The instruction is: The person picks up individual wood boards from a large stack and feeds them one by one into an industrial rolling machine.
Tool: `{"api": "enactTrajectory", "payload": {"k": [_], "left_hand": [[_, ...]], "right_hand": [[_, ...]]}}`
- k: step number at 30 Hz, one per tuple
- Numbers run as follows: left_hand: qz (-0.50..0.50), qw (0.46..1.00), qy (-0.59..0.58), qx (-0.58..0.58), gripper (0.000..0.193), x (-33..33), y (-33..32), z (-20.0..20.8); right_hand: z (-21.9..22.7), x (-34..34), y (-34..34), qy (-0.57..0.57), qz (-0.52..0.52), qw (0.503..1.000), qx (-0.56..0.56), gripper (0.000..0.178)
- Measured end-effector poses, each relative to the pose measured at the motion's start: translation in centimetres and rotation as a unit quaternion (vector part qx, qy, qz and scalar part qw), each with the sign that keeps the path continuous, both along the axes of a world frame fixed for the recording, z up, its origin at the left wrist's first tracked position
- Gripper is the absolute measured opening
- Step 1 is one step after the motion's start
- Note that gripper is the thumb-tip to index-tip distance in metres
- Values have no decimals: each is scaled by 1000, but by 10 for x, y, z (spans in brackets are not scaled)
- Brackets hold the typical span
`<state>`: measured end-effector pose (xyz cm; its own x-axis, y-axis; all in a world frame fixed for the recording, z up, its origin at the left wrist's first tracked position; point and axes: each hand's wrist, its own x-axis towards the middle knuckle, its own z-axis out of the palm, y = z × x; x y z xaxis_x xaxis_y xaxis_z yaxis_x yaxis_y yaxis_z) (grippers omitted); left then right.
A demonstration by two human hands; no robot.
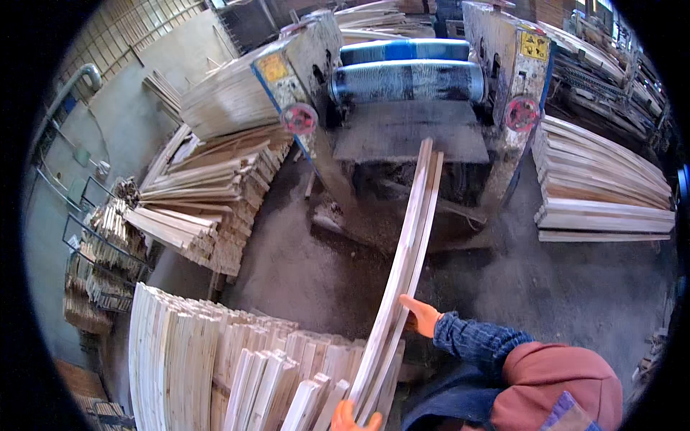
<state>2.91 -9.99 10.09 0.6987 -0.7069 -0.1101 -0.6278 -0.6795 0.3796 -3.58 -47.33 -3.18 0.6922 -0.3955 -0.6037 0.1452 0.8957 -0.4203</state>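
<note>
Two long pale wooden strips (402, 266) run side by side from the lower edge up to the roller machine. Their far ends lie over the front edge of the machine's flat metal bed (402, 129), below the rollers. My right hand (422, 316), in an orange glove, grips the strips partway along, thumb on top and the other fingers mostly hidden. At the lower edge, my left hand (352, 418), also orange-gloved, is closed round their near part; the frame cuts it off. Beside it stands a large stack of similar strips (194, 345).
The machine has wide rollers (410, 80) between two worn side housings with red handwheels (299, 118). More wood piles lie at the left (208, 194) and right (596, 187). Dusty floor (287, 244) shows between them. A pipe (65, 93) runs along the left wall.
</note>
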Motion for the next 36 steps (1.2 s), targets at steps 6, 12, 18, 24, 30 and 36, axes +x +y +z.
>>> {"api": "enactTrajectory", "payload": {"k": [6,12,18,24,30,36], "left_hand": [[-9,993,65,94,98,49,-213,-23],[-16,969,127,212,100,33,-233,10],[-48,993,107,-9,83,1,-328,7],[-81,982,81,-152,73,5,-332,-44],[-65,964,243,-81,78,20,-300,-37],[-125,978,145,-85,82,21,-238,-55]], "right_hand": [[-1,21,-118,-126,-47,980,146,59],[47,-4,-107,37,-12,999,28,51],[-18,-19,-220,116,-144,962,-199,56],[56,-32,-247,125,-153,957,-211,52],[46,-29,-193,133,-122,978,-105,50],[30,-25,-187,178,-137,961,-163,72]]}}
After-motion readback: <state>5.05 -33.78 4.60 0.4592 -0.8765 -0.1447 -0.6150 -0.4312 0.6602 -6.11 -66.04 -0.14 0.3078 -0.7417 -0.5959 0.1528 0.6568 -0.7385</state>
